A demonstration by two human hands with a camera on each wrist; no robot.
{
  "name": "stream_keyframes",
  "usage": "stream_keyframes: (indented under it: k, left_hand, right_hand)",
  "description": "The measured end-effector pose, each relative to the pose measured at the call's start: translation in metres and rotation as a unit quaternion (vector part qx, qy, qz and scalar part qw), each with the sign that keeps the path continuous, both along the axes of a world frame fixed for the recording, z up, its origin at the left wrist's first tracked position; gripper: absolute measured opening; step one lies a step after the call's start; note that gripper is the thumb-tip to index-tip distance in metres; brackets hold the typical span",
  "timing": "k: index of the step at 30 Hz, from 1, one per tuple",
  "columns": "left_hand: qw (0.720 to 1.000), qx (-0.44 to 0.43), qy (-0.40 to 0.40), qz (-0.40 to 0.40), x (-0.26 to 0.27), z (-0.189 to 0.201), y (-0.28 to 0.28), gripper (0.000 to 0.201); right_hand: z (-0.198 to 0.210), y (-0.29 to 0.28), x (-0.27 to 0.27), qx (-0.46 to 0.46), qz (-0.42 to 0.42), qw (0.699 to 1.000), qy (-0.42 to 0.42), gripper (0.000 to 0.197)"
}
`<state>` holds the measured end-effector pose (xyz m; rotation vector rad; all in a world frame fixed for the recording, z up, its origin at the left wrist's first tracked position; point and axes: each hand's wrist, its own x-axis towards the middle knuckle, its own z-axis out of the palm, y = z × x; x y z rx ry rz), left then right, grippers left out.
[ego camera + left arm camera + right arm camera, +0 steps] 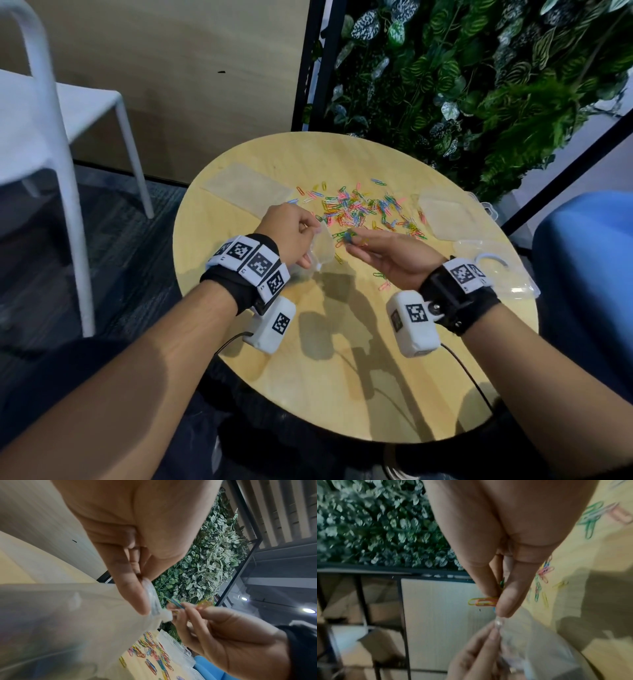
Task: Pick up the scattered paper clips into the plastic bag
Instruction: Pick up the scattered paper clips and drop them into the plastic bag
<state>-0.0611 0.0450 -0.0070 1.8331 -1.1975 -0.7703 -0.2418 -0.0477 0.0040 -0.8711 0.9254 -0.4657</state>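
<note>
Plastic bag (pixel 322 251) pinched, clips (pixel 483 601) beside its mouth

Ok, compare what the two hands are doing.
The left hand pinches the clear plastic bag at its rim; the right hand pinches a few coloured paper clips. The left hand is knuckles-up, the right palm-up. Both are raised above the round table.
</note>
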Motion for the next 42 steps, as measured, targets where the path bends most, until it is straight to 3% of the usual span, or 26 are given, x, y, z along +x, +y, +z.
stream_keyframes:
  k: [7, 11, 12, 14, 16, 17, 18, 21, 22, 24, 27, 28, 30, 34, 37, 42]
  left_hand:
    - [0.999, 0.001, 0.027, -0.025, -0.012, -0.003, 0.002, 0.013]
    - [0.999, 0.002, 0.035, -0.025, -0.012, -0.002, 0.001, 0.013]
    - [0.999, 0.003, 0.035, -0.025, -0.012, -0.001, 0.001, 0.014]
    - [0.999, 0.007, 0.033, -0.030, -0.013, 0.000, 0.001, 0.016]
    - [0.999, 0.011, 0.025, -0.037, -0.015, -0.001, 0.001, 0.018]
    - [0.999, 0.012, 0.022, -0.039, -0.016, -0.001, 0.001, 0.018]
    - [0.999, 0.011, 0.021, -0.038, -0.017, -0.001, 0.001, 0.018]
    - [1.000, 0.003, 0.008, -0.029, -0.012, 0.002, 0.003, 0.018]
    - [1.000, -0.002, 0.001, -0.026, -0.010, 0.004, 0.004, 0.019]
    - [1.000, -0.010, -0.002, -0.019, -0.006, 0.007, 0.005, 0.019]
    - [1.000, -0.011, -0.004, -0.015, -0.005, 0.008, 0.005, 0.019]
    - [1.000, -0.010, -0.007, -0.015, -0.005, 0.008, 0.004, 0.019]
    - [1.000, -0.007, -0.013, -0.020, -0.007, 0.007, 0.003, 0.018]
    - [1.000, -0.001, -0.013, -0.024, -0.010, 0.006, 0.004, 0.018]
    - [1.000, -0.001, -0.007, -0.021, -0.005, 0.005, 0.003, 0.019]
    - [1.000, -0.007, 0.002, -0.019, 0.005, 0.003, 0.000, 0.019]
  right_hand:
    - [-0.005, 0.022, 0.034, -0.047, 0.061, 0.994, 0.080, 0.037]
    - [-0.013, 0.023, 0.036, -0.163, 0.060, 0.973, 0.150, 0.027]
    - [-0.015, 0.023, 0.034, -0.217, 0.063, 0.955, 0.192, 0.019]
    - [-0.019, 0.023, 0.031, -0.346, 0.107, 0.886, 0.290, 0.005]
    - [-0.018, 0.027, 0.031, -0.444, 0.182, 0.802, 0.355, 0.012]
    - [-0.015, 0.028, 0.032, -0.464, 0.214, 0.778, 0.367, 0.016]
    - [-0.011, 0.028, 0.031, -0.467, 0.225, 0.774, 0.363, 0.020]
    - [0.003, 0.023, 0.009, -0.408, 0.130, 0.863, 0.269, 0.020]
    - [0.002, 0.017, -0.005, -0.402, 0.086, 0.868, 0.279, 0.018]
    - [-0.009, 0.004, -0.041, -0.365, 0.054, 0.844, 0.388, 0.039]
    - [-0.039, 0.002, -0.079, -0.214, 0.104, 0.820, 0.521, 0.108]
    - [-0.047, 0.005, -0.084, -0.212, 0.127, 0.800, 0.547, 0.119]
    - [-0.058, 0.006, -0.083, -0.255, 0.125, 0.761, 0.583, 0.118]
    - [-0.071, -0.021, -0.054, -0.279, 0.071, 0.777, 0.560, 0.120]
    - [-0.077, -0.052, -0.032, -0.281, 0.055, 0.768, 0.573, 0.122]
    - [-0.079, -0.098, -0.019, -0.307, 0.054, 0.738, 0.599, 0.096]
